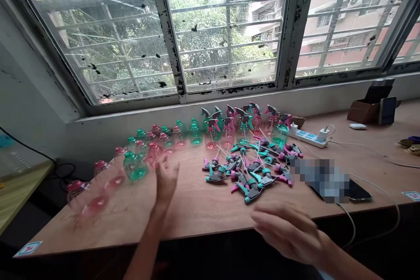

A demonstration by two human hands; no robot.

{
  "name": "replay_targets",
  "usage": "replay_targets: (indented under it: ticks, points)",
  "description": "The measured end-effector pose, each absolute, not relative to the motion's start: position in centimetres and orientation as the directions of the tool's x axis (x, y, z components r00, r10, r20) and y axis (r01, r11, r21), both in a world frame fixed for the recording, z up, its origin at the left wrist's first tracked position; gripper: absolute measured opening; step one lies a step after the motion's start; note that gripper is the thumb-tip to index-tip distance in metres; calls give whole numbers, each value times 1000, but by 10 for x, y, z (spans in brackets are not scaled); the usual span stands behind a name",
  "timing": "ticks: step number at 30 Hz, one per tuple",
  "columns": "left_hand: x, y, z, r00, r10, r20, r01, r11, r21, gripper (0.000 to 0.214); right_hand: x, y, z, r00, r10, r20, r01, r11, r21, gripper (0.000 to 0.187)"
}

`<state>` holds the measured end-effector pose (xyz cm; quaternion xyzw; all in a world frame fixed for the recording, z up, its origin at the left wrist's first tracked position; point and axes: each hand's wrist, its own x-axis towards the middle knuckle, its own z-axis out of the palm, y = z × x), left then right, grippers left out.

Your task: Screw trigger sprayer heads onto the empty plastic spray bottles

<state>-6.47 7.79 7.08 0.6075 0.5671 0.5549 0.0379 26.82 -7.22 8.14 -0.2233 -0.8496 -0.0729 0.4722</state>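
Note:
My left hand (166,181) is raised over the table with its fingers apart and nothing in it. Nearest to it stand a green bottle without a top (135,167) and several pink ones, such as the pink bottle (156,155). My right hand (288,232) hovers at the front edge, its fingers stretched out, slightly blurred, with nothing visible in it. Beyond it lies a loose pile of trigger spray heads (252,170), grey with pink or teal parts and white tubes. Behind the pile stand several spray bottles with heads fitted, among them a green spray bottle (279,133).
A wooden table (193,201) runs below the barred window (226,30). To the right are a phone (359,191) beside a blurred patch, a white power strip (308,137) with cables, a white mouse (357,126) and a brown box (362,110).

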Motion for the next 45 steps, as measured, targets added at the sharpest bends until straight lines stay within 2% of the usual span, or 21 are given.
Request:
replay_targets:
  ticks: [2,5,10,13,16,19,22,25,28,33,39,42,45]
  points:
    - [-99,115,93,-327,665,671,715,-290,636,53,264,-52,63,-410,431,804,436,867,-242,33]
    - [-133,158,118,-321,644,694,789,-223,572,43,263,-29,25,-284,640,714,531,725,-438,25]
    - [-149,185,121,-259,727,636,838,-159,523,34,276,-13,-12,-153,808,569,725,483,-491,25]
    - [-142,179,106,-242,777,581,829,-146,540,34,282,-10,-14,-199,811,549,769,477,-425,28]
    - [-123,154,90,-211,809,549,796,-184,577,37,284,-6,-13,-305,793,527,787,522,-329,45]
    - [-95,110,74,-133,847,515,734,-265,625,61,283,-3,-11,-382,784,489,794,549,-260,60]
    - [-62,62,55,-82,860,504,677,-323,661,71,278,3,-5,-452,769,453,779,587,-221,65]
    - [-32,31,32,-124,839,529,613,-354,706,70,267,10,3,-398,798,452,812,536,-232,60]
    - [-11,22,13,-168,856,490,544,-334,770,71,251,18,9,-322,836,445,859,455,-233,59]
    - [-2,24,4,-95,915,393,441,-316,840,79,235,28,4,-196,874,444,917,324,-233,60]
    - [-6,21,2,-60,937,344,383,-297,875,93,242,33,-7,-125,867,482,908,296,-298,60]
    - [-6,19,3,-76,930,358,377,-306,874,88,246,33,-9,-99,853,513,894,303,-331,66]
    - [-7,17,8,-77,913,401,383,-344,857,79,246,33,-11,-45,815,578,800,375,-468,61]
